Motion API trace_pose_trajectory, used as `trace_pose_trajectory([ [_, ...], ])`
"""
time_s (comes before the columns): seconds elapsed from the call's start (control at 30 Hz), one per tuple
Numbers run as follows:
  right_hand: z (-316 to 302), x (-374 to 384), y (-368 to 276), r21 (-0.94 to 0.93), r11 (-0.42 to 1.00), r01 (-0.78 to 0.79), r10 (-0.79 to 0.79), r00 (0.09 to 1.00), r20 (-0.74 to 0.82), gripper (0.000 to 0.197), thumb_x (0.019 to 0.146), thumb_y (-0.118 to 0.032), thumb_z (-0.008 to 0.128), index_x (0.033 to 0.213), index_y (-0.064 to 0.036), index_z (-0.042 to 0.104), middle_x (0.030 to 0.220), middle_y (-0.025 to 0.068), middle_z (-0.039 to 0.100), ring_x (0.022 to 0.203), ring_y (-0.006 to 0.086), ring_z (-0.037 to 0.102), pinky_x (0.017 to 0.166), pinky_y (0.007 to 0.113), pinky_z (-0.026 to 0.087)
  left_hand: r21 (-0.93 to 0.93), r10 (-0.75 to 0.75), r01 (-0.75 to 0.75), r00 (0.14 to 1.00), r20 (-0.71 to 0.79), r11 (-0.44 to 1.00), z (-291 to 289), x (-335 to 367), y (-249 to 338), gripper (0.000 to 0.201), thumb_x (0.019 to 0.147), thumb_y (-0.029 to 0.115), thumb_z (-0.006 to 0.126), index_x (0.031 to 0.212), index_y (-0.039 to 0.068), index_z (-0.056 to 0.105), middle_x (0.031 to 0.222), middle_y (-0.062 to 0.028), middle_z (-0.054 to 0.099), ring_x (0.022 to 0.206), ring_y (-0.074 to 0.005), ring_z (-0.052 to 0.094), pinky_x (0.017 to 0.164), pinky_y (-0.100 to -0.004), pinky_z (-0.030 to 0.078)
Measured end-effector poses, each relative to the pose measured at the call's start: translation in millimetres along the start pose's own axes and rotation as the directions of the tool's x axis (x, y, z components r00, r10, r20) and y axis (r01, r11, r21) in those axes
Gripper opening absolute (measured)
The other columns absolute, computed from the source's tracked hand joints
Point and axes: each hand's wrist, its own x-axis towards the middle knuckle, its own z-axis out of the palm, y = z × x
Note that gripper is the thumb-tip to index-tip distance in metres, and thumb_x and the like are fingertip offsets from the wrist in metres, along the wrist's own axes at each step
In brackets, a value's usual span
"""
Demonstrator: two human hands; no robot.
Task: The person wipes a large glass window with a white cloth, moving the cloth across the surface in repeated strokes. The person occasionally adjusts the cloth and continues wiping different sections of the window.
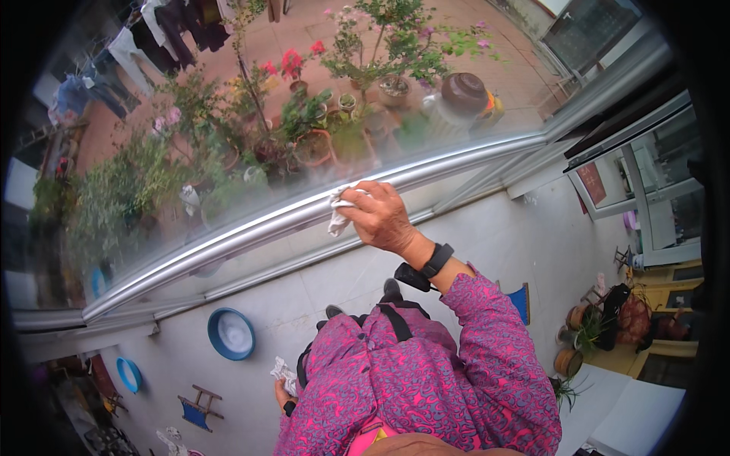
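My right hand is closed around a crumpled white cloth and presses it against the silver metal window rail, about midway along it. Above that rail stands a glass pane, hazy low down. Hanging low at my left side, my left hand grips another white cloth, crumpled and partly patterned. Part of that hand is hidden by my patterned pink and grey sleeve.
On the pale tiled floor stand a blue basin of cloudy water, a smaller blue basin and a folding stool. Another blue-seated stool is at my right. An open glazed door stands far right. Potted plants fill the yard beyond the glass.
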Motion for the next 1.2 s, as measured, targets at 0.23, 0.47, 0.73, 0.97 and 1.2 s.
trace_pose_trajectory([
  [0.23,-92,-103,168,-0.192,0.920,-0.343,0.284,0.917,-0.280,0.037,0.071,0.002,0.061,0.103,-0.0111,0.075,0.111,0.0039,0.067,0.106,0.0293,0.060,0.090,0.041,0.048,0.205,0.010,0.014,0.994,-0.112,0.979,19,-29,-33,0.030,0.084,0.022,0.064,0.109,0.006,0.065,0.103,-0.0079,0.067,0.098,-0.0260,0.064,0.089,-0.0426,0.051],
  [0.47,-136,-150,287,0.234,0.610,-0.757,0.648,0.306,-0.698,0.043,0.083,-0.001,0.060,0.126,-0.0027,0.066,0.121,0.0145,0.061,0.110,0.0354,0.059,0.100,0.044,0.046,0.207,0.078,-0.074,0.997,-0.013,0.976,52,-36,-38,0.030,0.082,0.024,0.067,0.106,0.006,0.065,0.100,-0.0072,0.067,0.094,-0.0258,0.064,0.087,-0.0420,0.052],
  [0.73,-39,-75,152,0.287,0.767,-0.574,0.601,0.486,-0.635,0.065,0.091,-0.004,0.058,0.152,0.0002,0.036,0.147,0.0307,0.034,0.136,0.0479,0.035,0.114,0.055,0.028,0.309,0.160,-0.138,0.986,-0.047,0.941,96,-45,-53,0.032,0.080,0.024,0.068,0.105,0.006,0.065,0.098,-0.0064,0.067,0.093,-0.0259,0.064,0.086,-0.0425,0.052],
  [0.97,-68,-109,219,0.013,0.949,-0.315,0.253,0.736,-0.628,0.034,0.088,0.006,0.067,0.121,-0.0038,0.069,0.132,0.0105,0.055,0.122,0.0359,0.051,0.100,0.043,0.045,0.331,0.164,-0.136,0.985,-0.059,0.934,100,-44,-60,0.031,0.080,0.025,0.068,0.104,0.006,0.065,0.098,-0.0063,0.066,0.092,-0.0256,0.064,0.086,-0.0421,0.052],
  [1.2,-160,-95,333,0.254,0.576,-0.777,0.554,0.143,-0.820,0.053,0.090,0.005,0.054,0.143,0.0031,0.049,0.145,0.0252,0.042,0.130,0.0435,0.043,0.112,0.050,0.034,0.314,0.153,-0.121,0.985,-0.080,0.942,102,-38,-75,0.031,0.080,0.026,0.068,0.103,0.006,0.066,0.098,-0.0062,0.066,0.092,-0.0252,0.064,0.086,-0.0417,0.051],
])
